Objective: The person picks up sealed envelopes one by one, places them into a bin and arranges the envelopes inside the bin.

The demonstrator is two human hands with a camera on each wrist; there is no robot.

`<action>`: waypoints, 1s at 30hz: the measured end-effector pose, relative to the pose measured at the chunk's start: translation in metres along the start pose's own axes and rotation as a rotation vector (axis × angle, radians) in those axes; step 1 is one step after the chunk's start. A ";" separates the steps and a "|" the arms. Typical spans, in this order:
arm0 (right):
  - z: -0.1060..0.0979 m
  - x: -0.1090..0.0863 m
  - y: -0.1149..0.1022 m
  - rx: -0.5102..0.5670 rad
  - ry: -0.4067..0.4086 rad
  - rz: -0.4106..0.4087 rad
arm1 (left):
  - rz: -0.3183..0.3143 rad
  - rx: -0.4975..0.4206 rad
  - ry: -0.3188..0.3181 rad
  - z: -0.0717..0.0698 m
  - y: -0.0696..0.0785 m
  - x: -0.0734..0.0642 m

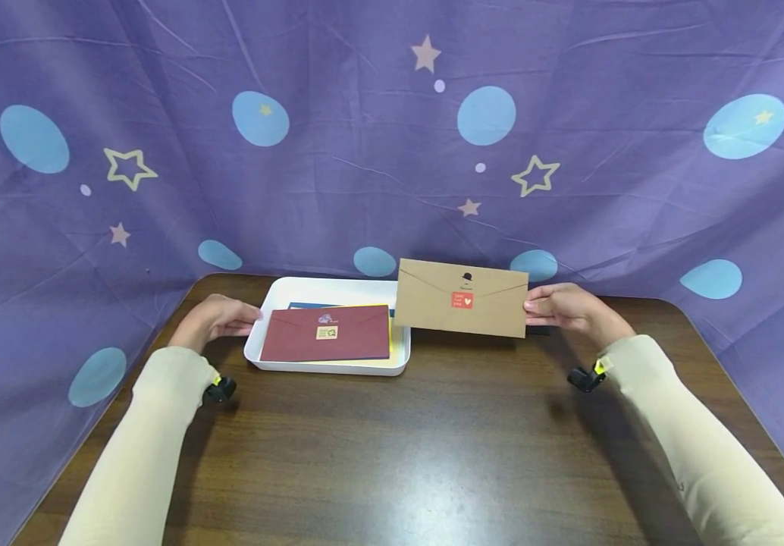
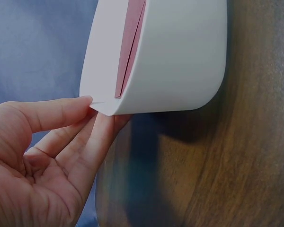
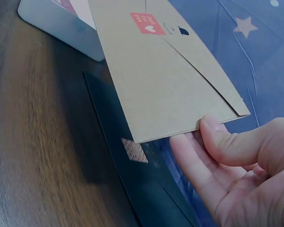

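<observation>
My right hand [image 1: 566,309] pinches the right edge of a kraft-brown envelope [image 1: 460,299] with a red heart sticker and a small hat print. The envelope is raised and tilted, its left end by the right rim of a white tray [image 1: 337,369]. In the right wrist view a dark envelope [image 3: 132,151] with a patterned sticker lies beneath it. At the tray's left end my left hand [image 1: 224,317] pinches the rim between thumb and fingers, as the left wrist view shows. A dark red envelope [image 1: 358,334] lies on top inside the tray, over yellow and blue ones.
The brown wooden table [image 1: 392,455] reaches back to a purple curtain [image 1: 365,152] with stars and blue dots. A small black camera [image 1: 221,389] sits on the left wrist, another black camera [image 1: 586,379] on the right.
</observation>
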State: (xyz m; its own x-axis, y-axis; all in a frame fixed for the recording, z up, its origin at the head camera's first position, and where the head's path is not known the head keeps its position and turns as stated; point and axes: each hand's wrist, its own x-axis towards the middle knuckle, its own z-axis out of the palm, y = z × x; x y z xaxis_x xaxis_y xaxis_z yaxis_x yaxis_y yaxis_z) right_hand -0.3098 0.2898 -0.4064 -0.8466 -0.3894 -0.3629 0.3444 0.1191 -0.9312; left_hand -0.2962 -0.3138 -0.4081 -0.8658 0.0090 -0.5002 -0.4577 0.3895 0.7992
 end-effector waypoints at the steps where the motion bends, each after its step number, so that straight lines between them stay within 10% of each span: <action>1: 0.001 0.000 -0.001 0.000 -0.001 0.004 | -0.001 0.001 0.001 0.000 0.000 0.000; 30: 0.040 0.005 -0.035 -0.155 -0.070 0.140 | 0.008 0.004 0.005 0.001 0.001 -0.002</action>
State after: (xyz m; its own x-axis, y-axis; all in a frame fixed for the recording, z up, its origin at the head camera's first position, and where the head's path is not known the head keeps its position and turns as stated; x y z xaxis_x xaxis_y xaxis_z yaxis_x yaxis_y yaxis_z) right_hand -0.3102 0.2472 -0.3748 -0.7625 -0.4214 -0.4909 0.3857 0.3130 -0.8679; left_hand -0.2947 -0.3123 -0.4073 -0.8703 0.0074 -0.4925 -0.4503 0.3933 0.8016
